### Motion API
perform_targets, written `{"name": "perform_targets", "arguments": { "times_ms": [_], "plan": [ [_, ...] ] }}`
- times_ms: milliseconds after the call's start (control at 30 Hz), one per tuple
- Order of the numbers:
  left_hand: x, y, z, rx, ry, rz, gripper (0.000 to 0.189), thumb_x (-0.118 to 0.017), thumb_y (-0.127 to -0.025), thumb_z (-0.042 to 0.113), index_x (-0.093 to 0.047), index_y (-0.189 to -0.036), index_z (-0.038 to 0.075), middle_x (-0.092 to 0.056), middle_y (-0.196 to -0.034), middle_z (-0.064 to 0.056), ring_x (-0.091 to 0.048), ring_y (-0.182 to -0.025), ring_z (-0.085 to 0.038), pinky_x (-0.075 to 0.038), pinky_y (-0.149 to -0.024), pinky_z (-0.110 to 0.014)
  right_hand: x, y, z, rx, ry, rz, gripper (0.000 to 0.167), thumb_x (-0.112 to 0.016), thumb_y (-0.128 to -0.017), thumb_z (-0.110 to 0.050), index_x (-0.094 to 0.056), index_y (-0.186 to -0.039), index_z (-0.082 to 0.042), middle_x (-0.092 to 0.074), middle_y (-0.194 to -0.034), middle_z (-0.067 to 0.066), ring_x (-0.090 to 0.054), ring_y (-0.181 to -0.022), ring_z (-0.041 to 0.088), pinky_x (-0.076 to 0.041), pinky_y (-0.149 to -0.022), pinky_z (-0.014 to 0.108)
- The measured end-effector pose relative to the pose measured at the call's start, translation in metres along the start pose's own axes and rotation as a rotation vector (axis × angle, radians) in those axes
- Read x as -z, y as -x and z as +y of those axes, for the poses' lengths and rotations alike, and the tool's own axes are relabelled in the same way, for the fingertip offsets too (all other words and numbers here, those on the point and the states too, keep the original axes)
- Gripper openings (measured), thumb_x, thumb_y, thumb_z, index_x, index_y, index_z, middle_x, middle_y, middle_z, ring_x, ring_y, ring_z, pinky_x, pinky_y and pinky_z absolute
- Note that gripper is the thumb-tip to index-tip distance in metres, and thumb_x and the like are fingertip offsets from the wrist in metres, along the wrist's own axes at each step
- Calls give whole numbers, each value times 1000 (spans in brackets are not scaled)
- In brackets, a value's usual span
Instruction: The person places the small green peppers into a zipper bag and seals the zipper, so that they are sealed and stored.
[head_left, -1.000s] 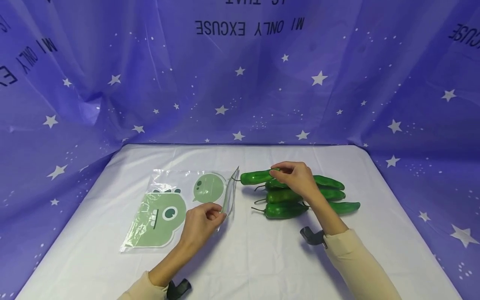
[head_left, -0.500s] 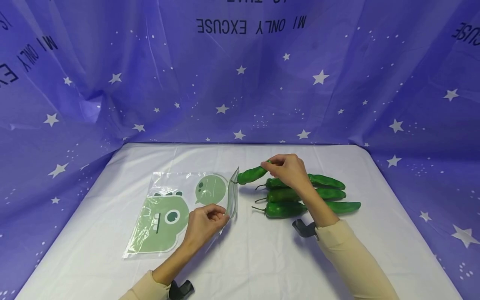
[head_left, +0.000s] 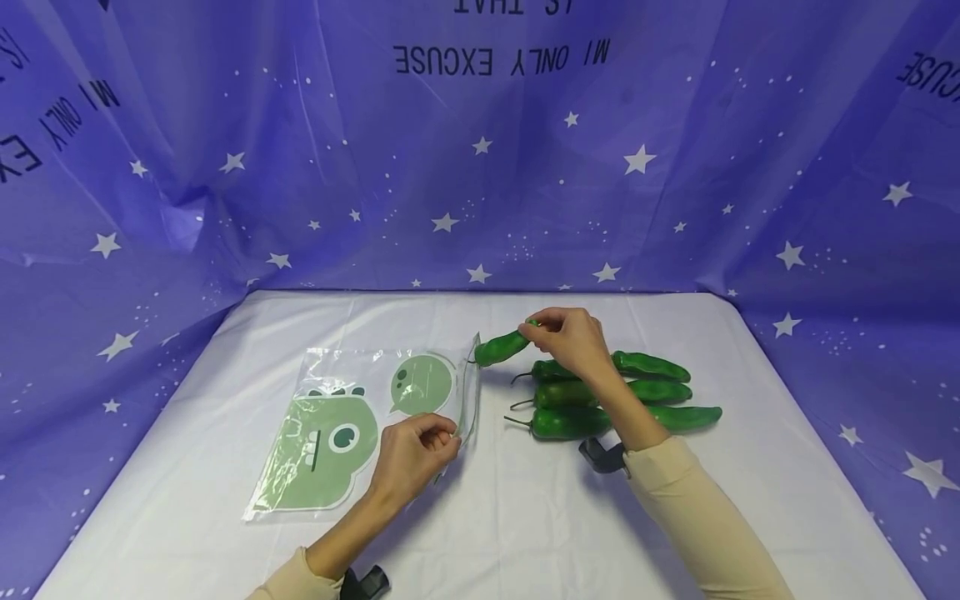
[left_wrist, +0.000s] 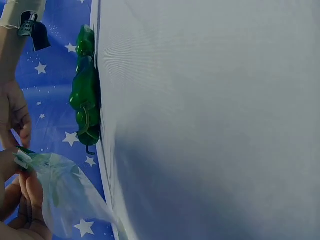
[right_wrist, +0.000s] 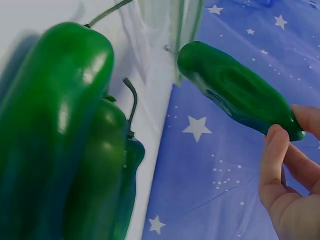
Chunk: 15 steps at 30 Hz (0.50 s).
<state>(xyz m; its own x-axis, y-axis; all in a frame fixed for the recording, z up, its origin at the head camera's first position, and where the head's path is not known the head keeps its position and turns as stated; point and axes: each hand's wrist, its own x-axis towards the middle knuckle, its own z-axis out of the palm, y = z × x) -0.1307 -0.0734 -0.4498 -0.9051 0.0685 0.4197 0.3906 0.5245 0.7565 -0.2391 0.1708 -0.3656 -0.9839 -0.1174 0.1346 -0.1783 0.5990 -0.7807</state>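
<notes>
Up off the table [head_left: 525, 517], the right hand [head_left: 572, 340] pinches a green pepper [head_left: 501, 347] by its tail end, stem tip at the bag's mouth. Beside it, the left hand [head_left: 414, 457] pinches the clear bag [head_left: 360, 425] open at its edge. Three more peppers [head_left: 600, 396] lie just right.

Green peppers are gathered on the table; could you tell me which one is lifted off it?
The pepper held by the right hand, stem end at the bag mouth; the other three lie on the table.
</notes>
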Motion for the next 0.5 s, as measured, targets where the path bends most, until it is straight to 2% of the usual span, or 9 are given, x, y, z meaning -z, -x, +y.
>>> {"name": "perform_targets", "arguments": {
  "times_ms": [100, 200, 367, 500],
  "plan": [
    [-1, 0, 0, -54, -18, 18, 17, -76, -67, -2, -70, -71, 13, -56, -62, 13, -52, -54, 0, -44, -48, -12, -3, -1, 5, -23, -54, -33, 24, -70, -86, -39, -72, -100, -20, -69, -78, -2, -65, -71, 13, -52, -67, 33],
    [-2, 1, -2, -106, -40, 24, 18, -76, -66, -4, -70, -71, 12, -56, -63, 12, -51, -55, 1, -43, -49, -10, -3, -2, 5, -59, -95, -31, 25, -70, -85, -41, -72, -99, -21, -70, -79, -4, -67, -74, 14, -53, -71, 33],
    [-5, 1, -4, -156, -64, -9, 18, -75, -65, -5, -70, -71, 11, -57, -62, 11, -51, -54, 2, -42, -49, -8, -1, -6, -1, -75, -104, 21, 31, -72, -80, -49, -73, -92, -21, -70, -78, -2, -68, -74, 18, -53, -66, 35],
    [-6, -1, -4, -177, -63, -16, 18, -75, -64, -6, -70, -71, 10, -58, -62, 9, -53, -54, 0, -42, -49, -8, -2, -8, -6, -79, -98, 27, 34, -72, -79, -51, -74, -89, -19, -70, -75, -1, -67, -70, 16, -53, -62, 34]
  ]
}}
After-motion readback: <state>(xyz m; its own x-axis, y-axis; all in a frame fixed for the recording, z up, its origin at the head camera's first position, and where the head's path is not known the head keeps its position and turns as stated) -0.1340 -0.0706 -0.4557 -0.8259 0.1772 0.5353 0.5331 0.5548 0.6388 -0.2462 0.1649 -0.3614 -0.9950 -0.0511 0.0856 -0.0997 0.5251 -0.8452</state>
